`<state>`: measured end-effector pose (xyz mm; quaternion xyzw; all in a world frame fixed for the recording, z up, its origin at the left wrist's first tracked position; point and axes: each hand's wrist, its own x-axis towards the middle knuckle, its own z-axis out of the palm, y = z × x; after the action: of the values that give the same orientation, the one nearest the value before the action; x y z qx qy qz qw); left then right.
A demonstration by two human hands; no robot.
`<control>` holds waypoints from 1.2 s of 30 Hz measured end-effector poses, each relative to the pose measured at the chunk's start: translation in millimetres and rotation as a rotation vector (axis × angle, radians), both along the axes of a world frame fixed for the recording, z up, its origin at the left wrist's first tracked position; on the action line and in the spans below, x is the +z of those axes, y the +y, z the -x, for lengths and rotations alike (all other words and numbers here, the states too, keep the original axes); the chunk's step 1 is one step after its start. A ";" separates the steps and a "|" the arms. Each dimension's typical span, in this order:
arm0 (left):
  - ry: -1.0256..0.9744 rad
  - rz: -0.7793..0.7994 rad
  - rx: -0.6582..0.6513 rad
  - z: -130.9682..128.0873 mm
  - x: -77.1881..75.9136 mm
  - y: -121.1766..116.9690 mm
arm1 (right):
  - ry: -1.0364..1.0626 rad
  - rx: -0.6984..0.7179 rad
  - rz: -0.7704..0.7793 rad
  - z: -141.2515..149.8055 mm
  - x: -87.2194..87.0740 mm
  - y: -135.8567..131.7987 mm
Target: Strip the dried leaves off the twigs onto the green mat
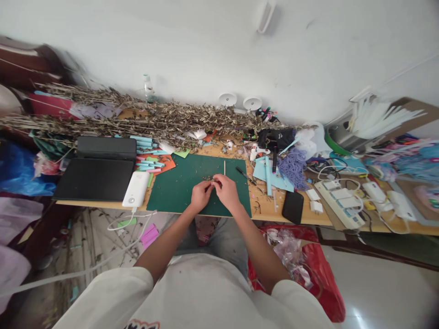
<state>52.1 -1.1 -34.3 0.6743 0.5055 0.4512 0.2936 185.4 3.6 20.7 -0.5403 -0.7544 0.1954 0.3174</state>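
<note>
Evidently, the left hand [201, 196] and right hand [227, 191] meet over the green mat [171, 187], each grip pinched on a small brown piece [215, 179] between them. A light, steady pinch should suit anything so brittle-looking. Counted: one mat, one pale stick [224, 167], one black pen [244, 175], one black phone [292, 207], two white discs [227, 99].

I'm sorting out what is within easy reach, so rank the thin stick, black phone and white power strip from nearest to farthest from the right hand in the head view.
Nearest to the right hand first:
1. Thin stick, just beyond it, on the green mat.
2. Black phone, to its right, off the mat.
3. White power strip, farther right, past the phone.
</note>
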 end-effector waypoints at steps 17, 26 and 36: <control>0.011 0.000 -0.003 0.6 0.5 -0.3 | 0.189 0.011 0.037 -4.7 -7.1 6.4; 0.030 -0.001 0.020 -0.4 0.7 -0.4 | 0.168 0.142 0.316 -16.6 7.1 27.4; 0.002 -0.005 0.019 0.5 -0.3 -0.8 | 0.046 0.167 -0.037 -16.8 -4.9 10.4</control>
<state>51.5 -1.9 -34.6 0.6705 0.5111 0.4546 0.2872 202.2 13.9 15.8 -0.4649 -0.7929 0.2195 0.3271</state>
